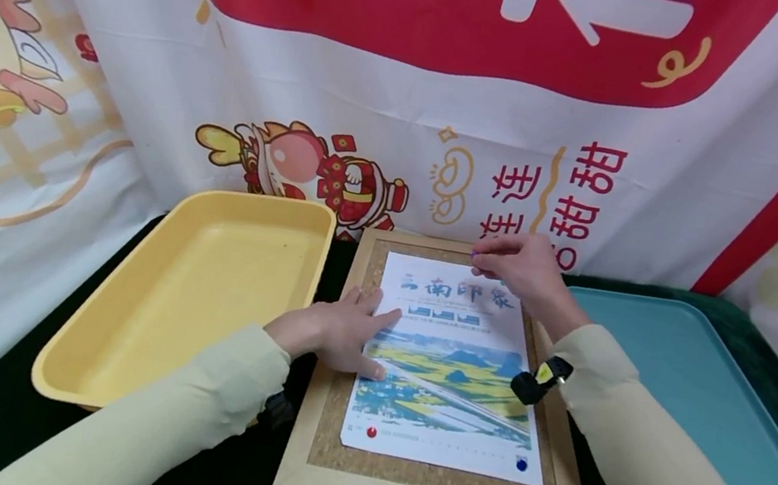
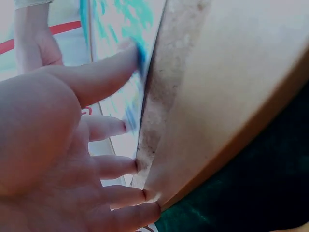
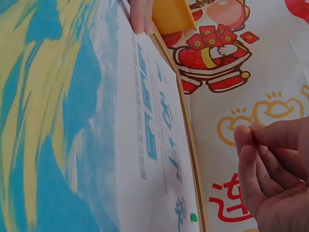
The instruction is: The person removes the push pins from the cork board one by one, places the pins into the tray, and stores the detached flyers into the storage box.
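Observation:
A printed poster with blue and yellow scenery lies on a framed cork board. My left hand rests with fingers spread across the poster's left edge and the frame; the left wrist view shows its thumb and fingers straight. Above the poster's top edge, my right hand pinches a small purple pushpin, mostly hidden by the fingertips. A red pushpin sits at the poster's lower left corner and a dark blue pushpin at its lower right. Near the top right corner is a green pushpin.
On the left of the board stands a yellow tray; to the right lies a blue tray, partly behind my right arm. A dark green cloth covers the table. Behind everything hangs a printed white and red backdrop.

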Available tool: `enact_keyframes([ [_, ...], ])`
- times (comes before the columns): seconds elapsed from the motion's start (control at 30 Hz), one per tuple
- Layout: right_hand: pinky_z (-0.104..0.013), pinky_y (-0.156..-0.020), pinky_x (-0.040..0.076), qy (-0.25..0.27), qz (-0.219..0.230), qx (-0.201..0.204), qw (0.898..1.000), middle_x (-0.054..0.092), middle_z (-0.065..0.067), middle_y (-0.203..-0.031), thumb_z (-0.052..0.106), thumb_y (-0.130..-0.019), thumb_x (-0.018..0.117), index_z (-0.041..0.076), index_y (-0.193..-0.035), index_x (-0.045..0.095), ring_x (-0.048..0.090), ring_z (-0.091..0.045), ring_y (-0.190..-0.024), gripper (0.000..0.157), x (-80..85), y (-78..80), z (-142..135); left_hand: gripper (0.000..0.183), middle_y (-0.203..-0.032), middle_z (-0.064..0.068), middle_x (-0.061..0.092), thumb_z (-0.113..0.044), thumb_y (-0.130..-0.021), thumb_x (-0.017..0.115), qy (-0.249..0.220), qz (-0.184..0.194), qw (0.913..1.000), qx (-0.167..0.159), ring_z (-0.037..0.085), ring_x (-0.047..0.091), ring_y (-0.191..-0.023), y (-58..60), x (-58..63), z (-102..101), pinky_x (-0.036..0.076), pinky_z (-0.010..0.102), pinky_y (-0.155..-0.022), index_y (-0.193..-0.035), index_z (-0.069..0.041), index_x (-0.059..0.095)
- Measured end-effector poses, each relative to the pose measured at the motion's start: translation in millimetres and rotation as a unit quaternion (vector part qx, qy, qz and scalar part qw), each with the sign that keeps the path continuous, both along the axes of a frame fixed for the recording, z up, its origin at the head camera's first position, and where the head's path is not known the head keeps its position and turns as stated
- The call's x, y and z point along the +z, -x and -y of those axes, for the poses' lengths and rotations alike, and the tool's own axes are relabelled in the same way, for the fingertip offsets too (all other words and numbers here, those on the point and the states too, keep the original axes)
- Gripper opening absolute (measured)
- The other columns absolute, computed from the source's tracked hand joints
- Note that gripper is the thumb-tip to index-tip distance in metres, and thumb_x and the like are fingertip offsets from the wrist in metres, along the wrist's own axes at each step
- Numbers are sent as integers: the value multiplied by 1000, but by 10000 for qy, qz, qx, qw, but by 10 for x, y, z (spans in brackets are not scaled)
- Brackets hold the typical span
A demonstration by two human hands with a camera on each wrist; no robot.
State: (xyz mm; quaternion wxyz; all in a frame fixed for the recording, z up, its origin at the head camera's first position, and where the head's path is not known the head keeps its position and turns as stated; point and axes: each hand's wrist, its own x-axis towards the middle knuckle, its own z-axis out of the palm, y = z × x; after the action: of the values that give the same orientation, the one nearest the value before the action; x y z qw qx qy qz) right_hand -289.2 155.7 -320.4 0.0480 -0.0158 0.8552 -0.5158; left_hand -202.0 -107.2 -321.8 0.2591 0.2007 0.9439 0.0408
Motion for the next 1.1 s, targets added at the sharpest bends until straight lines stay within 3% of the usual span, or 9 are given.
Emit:
enact_keyframes([
  [0.27,-50,-109,56,-40,-88,86,9999,74,-15,-124,19,-103,72,10,-126,77,72,-33,-111,25,37,-59,-201,90,-181,10,-4,-62,-101,61,58,-58,10000,-30,35,-1,-169,-18,-27,-17,20,63,-131,-172,-30,16],
  [0.67,-49,-109,56,-245,1,21,9997,72,-15,-129,25,-103,72,9,-130,74,70,-35,-116,31,60,-128,-470,92,-182,10,-2,-62,-99,65,-82,31,10000,29,34,-1,-169,-8,-22,-2,15,62,-133,-172,-31,19],
  [1.1,-57,-116,47,-469,165,-300,9983,66,-16,-137,34,-105,70,9,-138,69,65,-35,-123,41,28,-190,-782,88,-182,10,-1,-61,-101,62,-113,-60,9999,20,34,0,-169,-24,-26,-15,17,61,-133,-172,-30,19],
])
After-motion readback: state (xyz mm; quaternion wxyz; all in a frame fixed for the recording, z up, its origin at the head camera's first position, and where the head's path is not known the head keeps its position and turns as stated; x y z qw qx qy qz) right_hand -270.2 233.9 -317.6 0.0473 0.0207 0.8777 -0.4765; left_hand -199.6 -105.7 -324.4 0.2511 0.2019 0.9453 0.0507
